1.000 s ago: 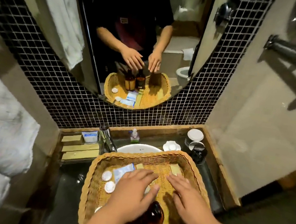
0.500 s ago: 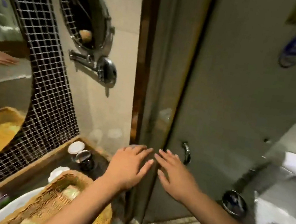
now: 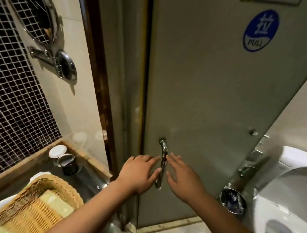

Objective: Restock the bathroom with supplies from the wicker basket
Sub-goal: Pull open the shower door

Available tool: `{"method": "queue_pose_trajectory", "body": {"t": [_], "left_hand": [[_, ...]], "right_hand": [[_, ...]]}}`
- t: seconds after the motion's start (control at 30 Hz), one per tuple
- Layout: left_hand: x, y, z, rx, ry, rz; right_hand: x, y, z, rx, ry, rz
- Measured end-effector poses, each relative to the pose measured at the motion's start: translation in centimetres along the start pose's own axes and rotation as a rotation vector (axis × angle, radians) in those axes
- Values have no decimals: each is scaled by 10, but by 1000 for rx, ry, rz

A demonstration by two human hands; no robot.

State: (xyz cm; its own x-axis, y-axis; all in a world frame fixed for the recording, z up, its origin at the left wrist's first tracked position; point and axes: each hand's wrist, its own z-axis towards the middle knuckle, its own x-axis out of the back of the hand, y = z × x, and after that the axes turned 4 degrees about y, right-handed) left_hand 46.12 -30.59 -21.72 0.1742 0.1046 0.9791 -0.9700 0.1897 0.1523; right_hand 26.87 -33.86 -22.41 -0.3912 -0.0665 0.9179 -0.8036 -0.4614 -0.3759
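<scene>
The wicker basket point(image 3: 25, 209) sits on the sink at the bottom left, with pale flat packets in it. Both hands are held out empty in front of a grey glass door point(image 3: 200, 95). My left hand point(image 3: 138, 172) has its fingers spread, fingertips at the chrome door handle point(image 3: 162, 164). My right hand point(image 3: 181, 176) is open just right of the handle, palm down, not touching it as far as I can tell.
A blue PULL sticker point(image 3: 261, 30) is high on the door. A white toilet point(image 3: 290, 208) stands at the right with a small metal bin point(image 3: 232, 201) beside it. A dark cup and white lid point(image 3: 63, 156) stand on the counter. A round mirror on a chrome arm point(image 3: 49, 24) juts from the left wall.
My view swung right, from the basket on the sink to the door. Both hands left the basket empty and moved up to the door handle.
</scene>
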Motion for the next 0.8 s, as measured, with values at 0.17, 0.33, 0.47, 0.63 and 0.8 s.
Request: {"method": "queue_pose_trajectory", "body": {"t": [0.17,0.33,0.47,0.63,0.8], "left_hand": [[-9,12,16,78,-141,-18],[-12,19,34,147,-157,-21],[-17,26,48,107,-33,-36],[-27,28,47,19,-22,61],[-28,20,28,-80,-43,159]], "right_hand": [[-12,5,34,-334,-43,470],[-27,10,71,-436,-129,695],[-32,14,77,-463,-84,716],[-44,12,77,-447,-31,630],[-50,18,56,-411,-2,544]]}}
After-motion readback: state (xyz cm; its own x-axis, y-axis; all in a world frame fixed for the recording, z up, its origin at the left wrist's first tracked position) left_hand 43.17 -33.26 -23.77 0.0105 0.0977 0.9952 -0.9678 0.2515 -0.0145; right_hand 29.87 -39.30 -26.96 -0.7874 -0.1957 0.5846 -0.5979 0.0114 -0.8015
